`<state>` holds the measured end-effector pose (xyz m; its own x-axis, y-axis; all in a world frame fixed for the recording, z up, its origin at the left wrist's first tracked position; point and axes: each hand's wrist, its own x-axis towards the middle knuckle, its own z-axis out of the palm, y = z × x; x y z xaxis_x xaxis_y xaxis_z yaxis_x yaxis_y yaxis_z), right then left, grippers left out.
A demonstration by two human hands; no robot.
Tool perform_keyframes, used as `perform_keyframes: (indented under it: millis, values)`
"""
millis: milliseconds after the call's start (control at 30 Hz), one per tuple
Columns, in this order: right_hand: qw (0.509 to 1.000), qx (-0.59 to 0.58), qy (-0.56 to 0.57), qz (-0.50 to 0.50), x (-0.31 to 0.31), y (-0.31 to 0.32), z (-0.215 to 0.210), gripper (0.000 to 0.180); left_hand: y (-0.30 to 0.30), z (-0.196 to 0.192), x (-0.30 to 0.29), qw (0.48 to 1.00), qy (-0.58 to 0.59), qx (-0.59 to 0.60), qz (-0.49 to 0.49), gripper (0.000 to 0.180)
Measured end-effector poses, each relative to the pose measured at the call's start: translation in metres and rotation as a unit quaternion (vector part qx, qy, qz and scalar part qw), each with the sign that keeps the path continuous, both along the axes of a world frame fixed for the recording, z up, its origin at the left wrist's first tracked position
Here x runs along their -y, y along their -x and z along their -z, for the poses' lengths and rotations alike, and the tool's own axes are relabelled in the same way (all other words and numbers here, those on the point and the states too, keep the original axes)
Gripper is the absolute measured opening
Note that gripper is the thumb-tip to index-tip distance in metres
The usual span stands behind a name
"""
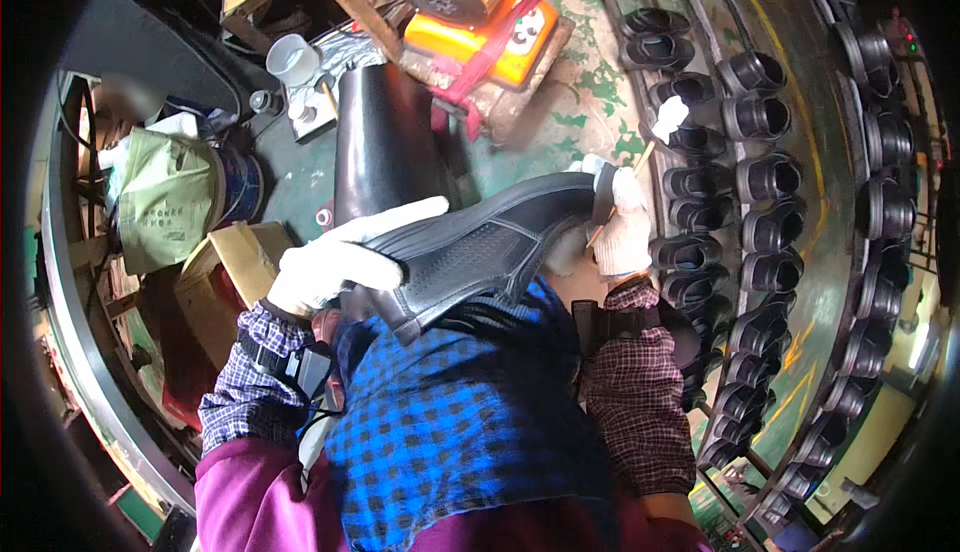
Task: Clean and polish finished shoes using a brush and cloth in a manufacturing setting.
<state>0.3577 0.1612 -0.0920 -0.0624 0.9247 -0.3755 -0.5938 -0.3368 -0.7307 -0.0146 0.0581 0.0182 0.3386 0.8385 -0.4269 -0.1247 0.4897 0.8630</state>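
A black leather shoe (pixel 470 252) with a perforated side panel and stitched seams lies slanted across my lap, above the blue checked apron (pixel 450 412). My left hand (pixel 350 260), in a white glove, grips its left end, thumb on top and fingers stretched along the far edge. At the shoe's other end, my right hand (pixel 622 232), also gloved, closes around a thin wooden stick (pixel 645 157) tipped with a white wad (pixel 670 119). Its fingers also touch the shoe there. Just beyond the shoe stands a tall, shiny black form (pixel 378 137), partly hidden by it.
Racks to the right hold rows of black shoes (pixel 768 180). An orange machine (pixel 485 27) stands ahead on a block. A translucent cup (pixel 293 59) and a small jar (pixel 264 103) sit ahead left. Leftward are a green bag (pixel 165 197) and a cardboard box (pixel 245 262).
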Motion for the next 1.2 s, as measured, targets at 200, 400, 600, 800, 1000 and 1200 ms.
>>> perform_keyframes:
  millis: [200, 400, 600, 800, 1000, 1200]
  values:
    - [0.976, 0.197, -0.017, -0.094, 0.020, 0.014, -0.005, 0.042, -0.019, -0.036, -0.002, 1.000, 0.026, 0.014, 0.007, 0.057]
    - [0.963, 0.251, -0.013, -0.091, 0.036, 0.034, -0.010, 0.044, -0.029, -0.006, 0.011, 0.970, 0.156, 0.177, -0.063, 0.072]
    - [0.976, 0.217, -0.028, -0.005, 0.046, 0.040, -0.003, 0.038, -0.024, 0.053, 0.034, 0.888, 0.249, 0.369, -0.115, 0.067]
    - [0.980, 0.184, -0.050, -0.054, 0.064, 0.056, -0.048, 0.037, -0.038, 0.046, 0.036, 0.741, 0.344, 0.562, -0.129, 0.060]
    - [0.900, 0.244, -0.179, -0.313, 0.068, 0.099, -0.096, 0.027, -0.069, 0.026, 0.030, 0.756, 0.362, 0.497, -0.225, 0.056]
    - [0.935, 0.157, -0.024, -0.318, 0.071, 0.064, -0.079, 0.011, -0.071, 0.018, 0.027, 0.989, 0.115, 0.012, -0.090, 0.089]
